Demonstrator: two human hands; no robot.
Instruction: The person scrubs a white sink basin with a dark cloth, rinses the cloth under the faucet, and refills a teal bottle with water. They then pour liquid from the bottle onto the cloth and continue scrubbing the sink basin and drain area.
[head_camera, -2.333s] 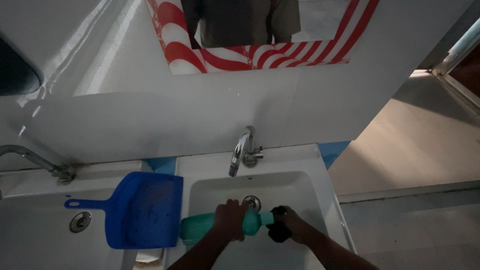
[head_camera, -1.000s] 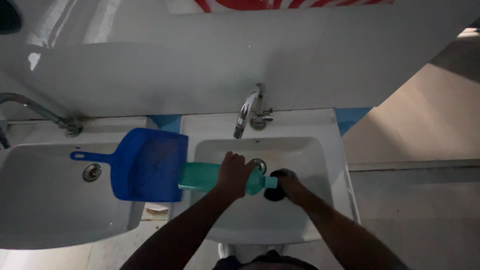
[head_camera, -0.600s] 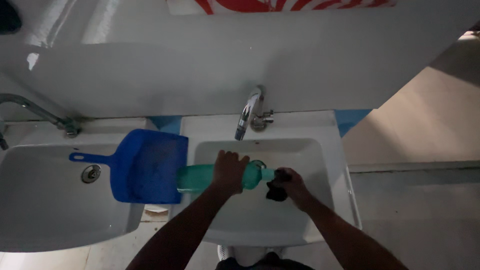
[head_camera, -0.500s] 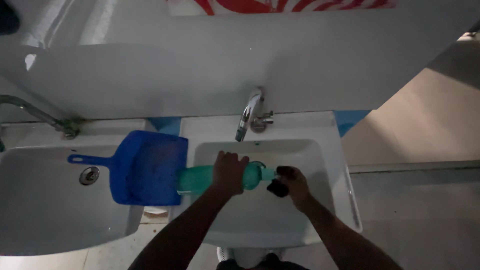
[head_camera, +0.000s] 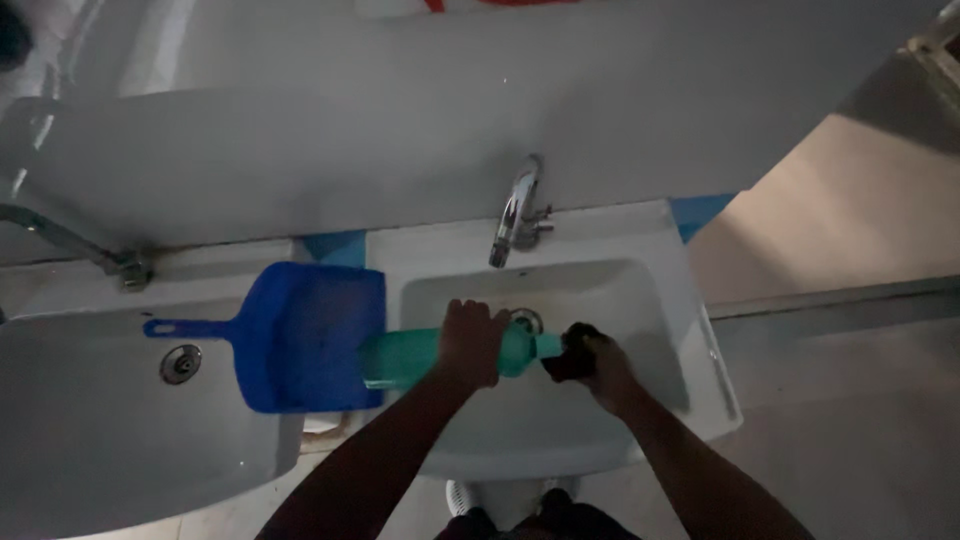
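A green plastic bottle (head_camera: 405, 357) lies sideways over the right white sink (head_camera: 655, 330), its neck pointing right. My left hand (head_camera: 472, 343) grips the bottle around its upper body. At the bottle's mouth my right hand (head_camera: 590, 358) is closed on a black cap (head_camera: 565, 365). The bottle's base overlaps the edge of a blue dustpan (head_camera: 300, 335).
A chrome tap (head_camera: 515, 210) stands over the right sink, its drain partly hidden by my left hand. To the left is a second white sink (head_camera: 90, 420) with its own tap (head_camera: 70, 245). The dustpan rests across the gap between the sinks. Tiled floor lies to the right.
The view has tilted down and shifted slightly. My right hand has closed more tightly around the black cap at the bottle's mouth. The bottle stays sideways in my left hand.
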